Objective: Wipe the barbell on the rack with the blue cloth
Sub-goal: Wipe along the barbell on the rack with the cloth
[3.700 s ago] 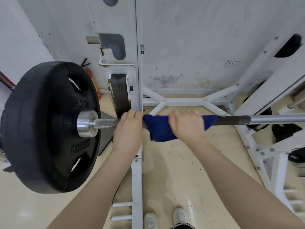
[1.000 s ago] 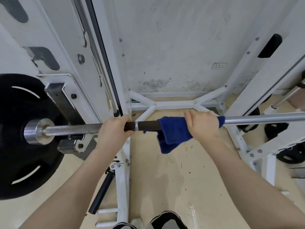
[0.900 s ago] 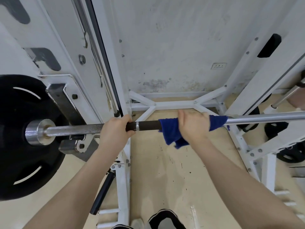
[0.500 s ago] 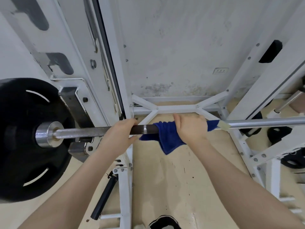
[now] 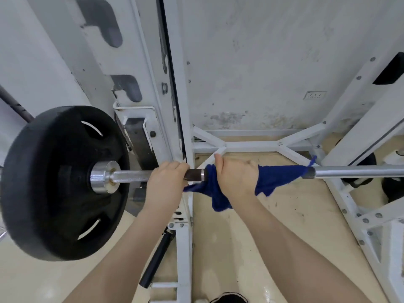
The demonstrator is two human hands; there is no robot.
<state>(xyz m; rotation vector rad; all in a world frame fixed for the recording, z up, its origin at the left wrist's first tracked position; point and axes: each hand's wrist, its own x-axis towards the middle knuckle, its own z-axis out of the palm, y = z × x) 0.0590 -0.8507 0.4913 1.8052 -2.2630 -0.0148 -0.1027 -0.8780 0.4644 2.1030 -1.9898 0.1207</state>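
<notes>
Right hand (image 5: 237,179) curled round blue terry cloth (image 5: 275,179) on steel barbell shaft (image 5: 358,171) — wrap fully, stroke lengthwise; left hand (image 5: 165,179) grips bare shaft, steadying — keep it firm

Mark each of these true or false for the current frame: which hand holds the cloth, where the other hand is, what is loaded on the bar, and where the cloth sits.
1. The right hand grips the blue cloth around the barbell. True.
2. The left hand hangs free of the bar. False: it grips the bare bar just left of the cloth.
3. A black weight plate sits on the bar's left end. True.
4. The cloth lies on the floor. False: it is draped over the bar, with an end hanging below the right hand.
5. The bar stands within a white rack. True.
</notes>
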